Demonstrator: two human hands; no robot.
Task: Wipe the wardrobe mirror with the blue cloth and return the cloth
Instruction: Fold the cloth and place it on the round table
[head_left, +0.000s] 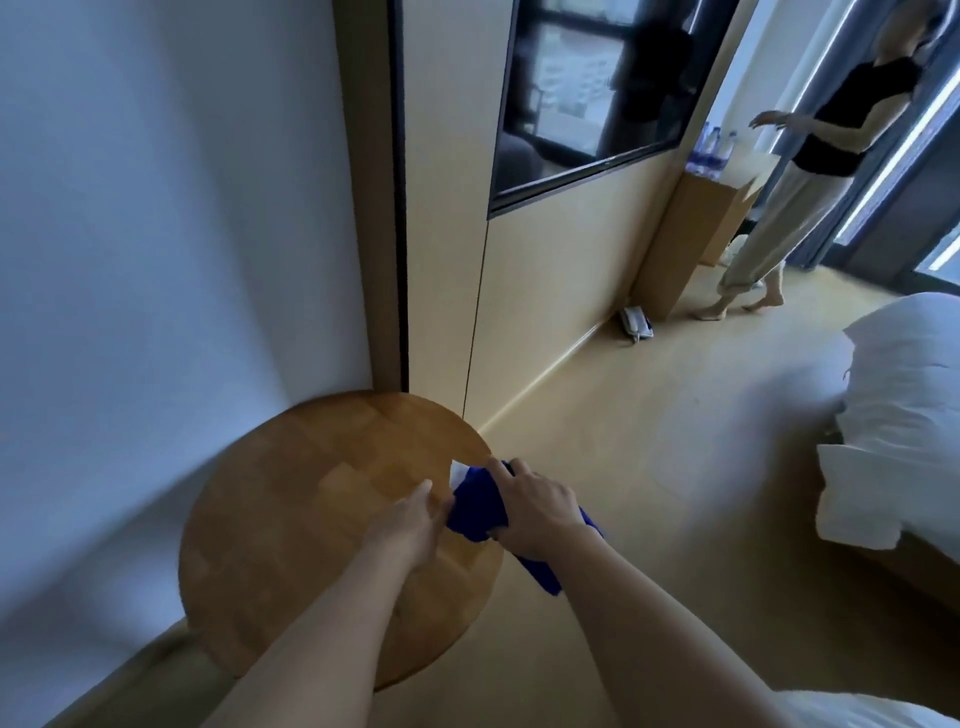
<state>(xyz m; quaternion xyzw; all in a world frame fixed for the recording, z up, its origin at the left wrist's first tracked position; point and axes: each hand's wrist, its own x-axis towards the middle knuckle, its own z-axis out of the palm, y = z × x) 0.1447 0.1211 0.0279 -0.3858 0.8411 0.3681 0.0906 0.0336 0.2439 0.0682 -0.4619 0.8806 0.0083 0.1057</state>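
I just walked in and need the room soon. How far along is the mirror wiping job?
Done: I cannot tell; no wardrobe mirror is clearly in view, so no wiping shows. In hand: both the left hand and right hand have a grip on the blue cloth at the edge of the round wooden table. Left: the cloth has not been set down.

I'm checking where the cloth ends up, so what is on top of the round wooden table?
Only part of the blue cloth lies over the round wooden table's right edge, gripped by the left hand and right hand. The hands hide the tabletop beneath them.
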